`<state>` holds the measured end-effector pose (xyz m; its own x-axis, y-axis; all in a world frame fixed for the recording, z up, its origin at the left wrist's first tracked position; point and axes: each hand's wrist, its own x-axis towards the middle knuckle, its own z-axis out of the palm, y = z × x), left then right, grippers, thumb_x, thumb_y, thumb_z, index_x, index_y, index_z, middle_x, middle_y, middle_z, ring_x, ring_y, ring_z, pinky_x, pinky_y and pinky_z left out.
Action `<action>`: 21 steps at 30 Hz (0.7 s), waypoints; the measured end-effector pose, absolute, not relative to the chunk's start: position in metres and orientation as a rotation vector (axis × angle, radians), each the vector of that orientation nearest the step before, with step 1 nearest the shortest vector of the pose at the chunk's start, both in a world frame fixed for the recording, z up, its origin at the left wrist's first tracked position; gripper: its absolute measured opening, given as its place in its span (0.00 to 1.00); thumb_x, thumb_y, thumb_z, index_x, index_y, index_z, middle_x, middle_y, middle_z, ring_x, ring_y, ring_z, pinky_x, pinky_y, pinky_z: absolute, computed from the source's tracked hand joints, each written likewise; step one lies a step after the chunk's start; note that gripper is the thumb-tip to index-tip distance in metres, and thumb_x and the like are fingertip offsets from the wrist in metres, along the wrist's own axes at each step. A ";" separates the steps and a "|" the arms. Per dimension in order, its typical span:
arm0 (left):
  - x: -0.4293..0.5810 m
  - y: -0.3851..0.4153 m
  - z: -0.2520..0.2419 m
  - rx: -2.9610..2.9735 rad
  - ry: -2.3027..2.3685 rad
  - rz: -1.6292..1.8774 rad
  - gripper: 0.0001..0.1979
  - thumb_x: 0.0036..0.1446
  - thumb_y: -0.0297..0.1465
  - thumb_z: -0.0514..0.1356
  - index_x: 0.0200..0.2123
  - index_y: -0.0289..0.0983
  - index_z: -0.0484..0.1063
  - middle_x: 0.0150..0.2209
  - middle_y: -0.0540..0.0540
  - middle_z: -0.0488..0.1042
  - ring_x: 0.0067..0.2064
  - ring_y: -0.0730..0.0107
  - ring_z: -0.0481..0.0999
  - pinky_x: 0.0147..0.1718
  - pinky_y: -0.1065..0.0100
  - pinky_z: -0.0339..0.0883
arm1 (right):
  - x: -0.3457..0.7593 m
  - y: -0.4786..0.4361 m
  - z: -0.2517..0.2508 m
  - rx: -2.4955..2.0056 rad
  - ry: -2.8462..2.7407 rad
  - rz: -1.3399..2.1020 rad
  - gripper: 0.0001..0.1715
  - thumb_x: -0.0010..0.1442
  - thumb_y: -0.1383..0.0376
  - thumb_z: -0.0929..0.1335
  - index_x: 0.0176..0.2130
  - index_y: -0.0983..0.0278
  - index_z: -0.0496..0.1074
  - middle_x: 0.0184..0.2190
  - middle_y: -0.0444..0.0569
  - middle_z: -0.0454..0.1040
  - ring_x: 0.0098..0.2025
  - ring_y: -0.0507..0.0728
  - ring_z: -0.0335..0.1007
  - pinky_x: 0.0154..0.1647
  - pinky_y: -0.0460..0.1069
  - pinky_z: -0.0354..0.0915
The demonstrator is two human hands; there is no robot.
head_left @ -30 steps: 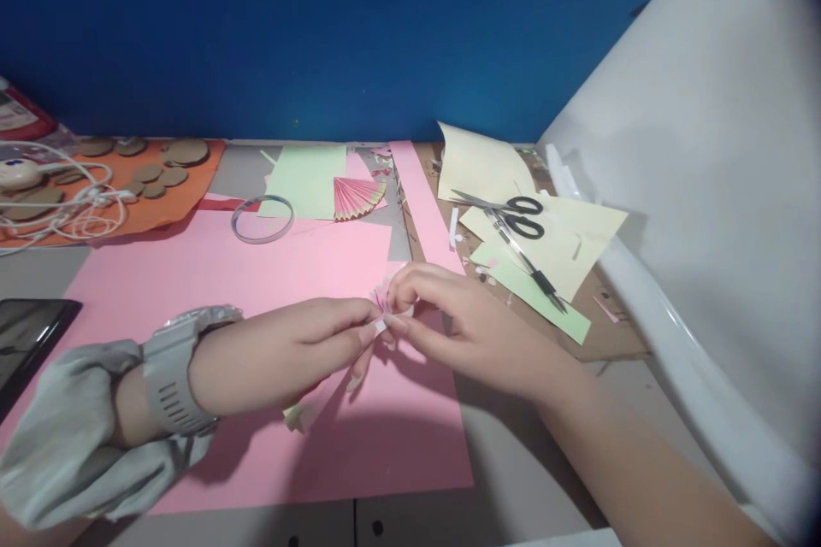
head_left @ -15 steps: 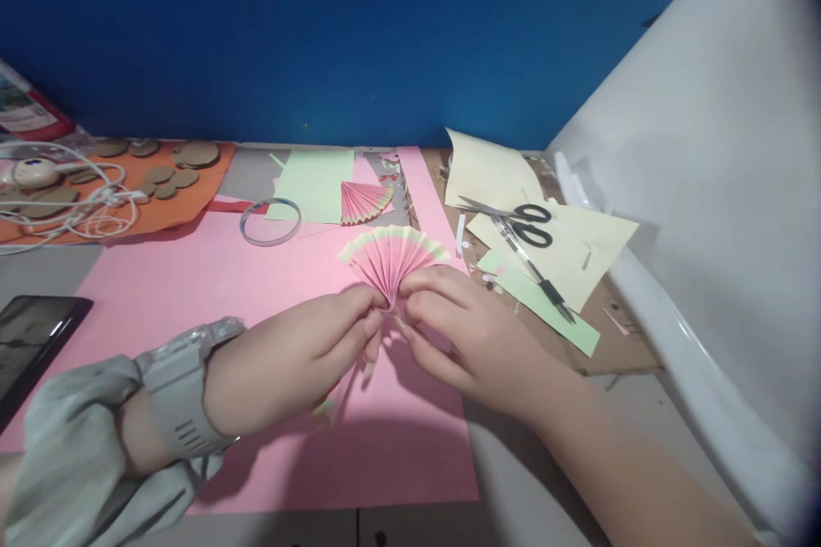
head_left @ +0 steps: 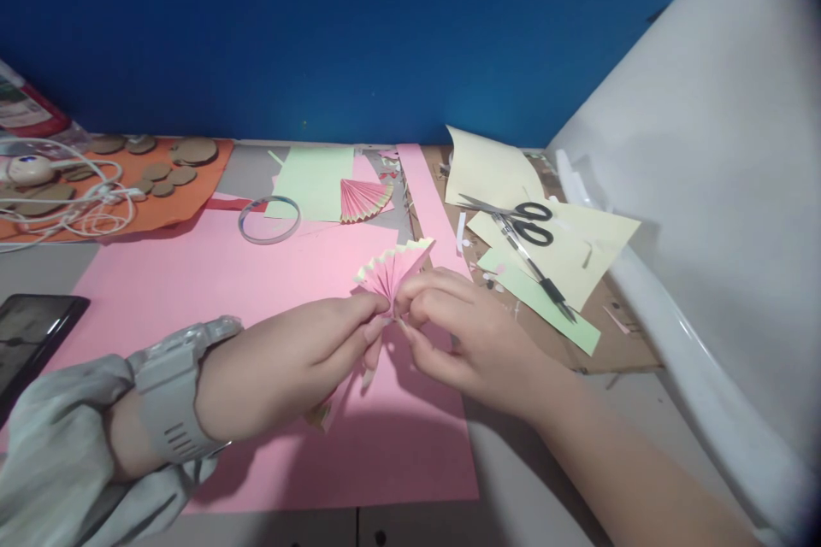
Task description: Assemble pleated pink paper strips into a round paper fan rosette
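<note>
Between my fingertips is a pleated pink paper fan (head_left: 392, 268) with a pale yellow-green edge, its folds spreading away from me. My left hand (head_left: 327, 333) pinches the narrow gathered base from the left. From the right, my right hand (head_left: 449, 320) pinches the same base with thumb and fingers. Another bit of pink and yellowish paper shows below my left hand, mostly hidden by it. Under both hands lies a large pink paper sheet (head_left: 256, 444). A second pleated fan (head_left: 364, 200) rests beyond, partly on a light green sheet (head_left: 314, 175).
To the right, scissors (head_left: 532, 222) and a pen (head_left: 535, 267) lie on cream and green paper over cardboard. A tape roll (head_left: 269, 220) sits back left. Further left are a phone (head_left: 35, 342), a white cable (head_left: 103, 205) and cardboard pieces on orange paper (head_left: 218, 162).
The held fan has tilted and narrowed: its left side has drawn in and its right edge now points up and right. Both hands stay in nearly the same place.
</note>
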<state>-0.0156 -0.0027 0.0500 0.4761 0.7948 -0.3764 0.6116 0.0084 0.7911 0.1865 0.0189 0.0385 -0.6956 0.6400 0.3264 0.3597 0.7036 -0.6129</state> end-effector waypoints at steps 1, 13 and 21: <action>-0.016 -0.003 0.050 1.684 1.218 0.222 0.14 0.59 0.39 0.48 0.37 0.41 0.70 0.20 0.54 0.72 0.23 0.72 0.72 0.22 0.74 0.61 | 0.187 0.019 0.039 -0.772 -2.373 0.718 0.11 0.53 0.76 0.62 0.27 0.62 0.55 0.31 0.46 0.67 0.37 0.52 0.61 0.40 0.47 0.61; -0.020 -0.002 0.051 1.652 1.220 0.329 0.12 0.55 0.40 0.52 0.32 0.38 0.69 0.24 0.52 0.73 0.32 0.69 0.75 0.29 0.73 0.66 | 0.187 0.017 0.041 -0.815 -2.387 0.745 0.11 0.52 0.76 0.62 0.27 0.63 0.55 0.33 0.47 0.68 0.39 0.52 0.61 0.42 0.46 0.60; -0.019 -0.002 0.051 1.638 1.248 0.384 0.14 0.54 0.41 0.51 0.31 0.38 0.69 0.26 0.52 0.73 0.35 0.68 0.75 0.31 0.72 0.67 | 0.187 0.016 0.043 -0.843 -2.407 0.794 0.10 0.52 0.76 0.62 0.27 0.63 0.56 0.34 0.48 0.67 0.40 0.52 0.61 0.42 0.47 0.61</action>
<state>-0.0188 -0.0016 0.0507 0.4170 0.8578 -0.3005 0.5400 0.0321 0.8410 0.1871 0.0162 0.0430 -0.7028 0.6728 0.2313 0.4032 0.6445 -0.6496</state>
